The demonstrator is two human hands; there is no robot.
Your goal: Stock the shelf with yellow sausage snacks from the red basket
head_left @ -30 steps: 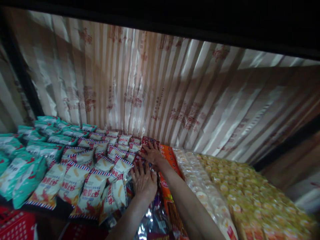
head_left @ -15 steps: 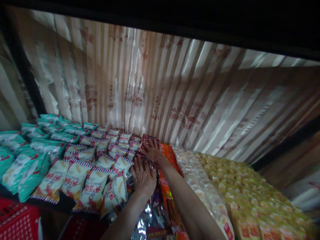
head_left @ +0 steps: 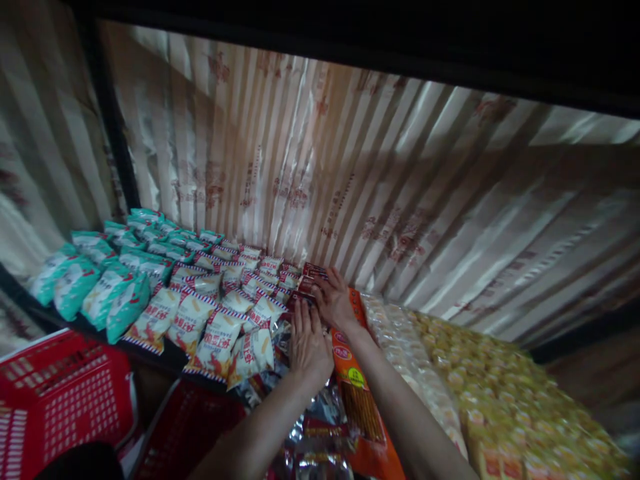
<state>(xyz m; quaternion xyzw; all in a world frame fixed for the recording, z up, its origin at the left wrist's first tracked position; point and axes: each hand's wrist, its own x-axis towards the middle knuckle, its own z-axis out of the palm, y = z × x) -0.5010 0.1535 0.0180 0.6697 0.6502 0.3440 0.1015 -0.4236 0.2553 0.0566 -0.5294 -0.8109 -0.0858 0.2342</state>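
Observation:
Flat dark red snack packets (head_left: 306, 283) lie in a row near the shelf's back. My left hand (head_left: 309, 343) rests palm down on the nearer ones, its fingers stretched out. Just beyond it, my right hand (head_left: 334, 300) lies with spread fingers on the packets farther back. Shiny dark packets (head_left: 320, 417) continue the row towards me, partly under my left forearm. To the left stand white shrimp-picture snack bags (head_left: 215, 340) with striped edges. On the right, partly covered by my right forearm, is an orange packet of brown sticks (head_left: 365, 407).
Teal bags (head_left: 117, 297) fill the shelf's left end. Clear-wrapped pale packs (head_left: 395, 340) and many yellow packs (head_left: 505, 393) lie to the right. A red plastic basket (head_left: 83, 393) sits below the front edge. Striped sheeting (head_left: 300, 160) closes the back; a dark beam (head_left: 350, 40) crosses overhead.
The camera view has shifted left, showing more of the red basket and the shelf's left end. Both hands stay on the dark red packets, with the left fingers closer together.

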